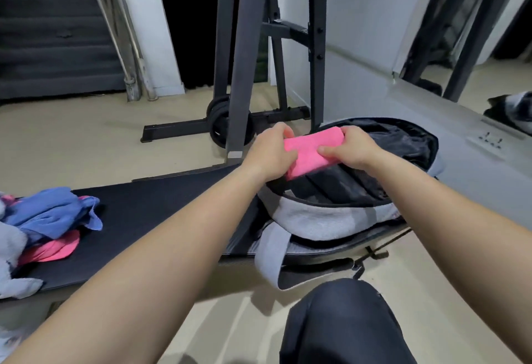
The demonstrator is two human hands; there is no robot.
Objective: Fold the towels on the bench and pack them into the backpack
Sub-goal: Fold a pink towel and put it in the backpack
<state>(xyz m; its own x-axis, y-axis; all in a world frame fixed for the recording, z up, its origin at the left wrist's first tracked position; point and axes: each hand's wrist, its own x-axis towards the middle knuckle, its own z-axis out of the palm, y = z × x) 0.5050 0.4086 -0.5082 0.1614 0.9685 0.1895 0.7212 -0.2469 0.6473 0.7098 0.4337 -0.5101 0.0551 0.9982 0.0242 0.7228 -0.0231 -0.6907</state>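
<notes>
Both hands are clamped on the folded bright pink cloth towel, one at each short end. The left hand curls round the left end with its thumb on the near face, and the right hand pinches the right end the same way. Gripping both ends looks meant to keep the folds pressed together, so the bundle does not spring open on its way in.

The towel hangs over the left side of the mouth of the grey fabric backpack, seemingly aimed into the black-lined main compartment. I cannot tell whether it touches the lining.

The backpack lies flat at the right end of the black padded tabletop, unzipped wide with its opening facing up, which leaves room for two hands. A grey webbing strap dangles off the near edge.

At the left end, well apart from the bag, a loose heap waits. A crumpled blue cloth towel lies over a rumpled pink cloth towel, with a pale grey cloth towel beside them at the frame edge. None looks folded, so I judge the packing to be at an early stage.

The next move probably calls for laying the bundle flat against one side to save space. Releasing one end too soon could let it unfold.
</notes>
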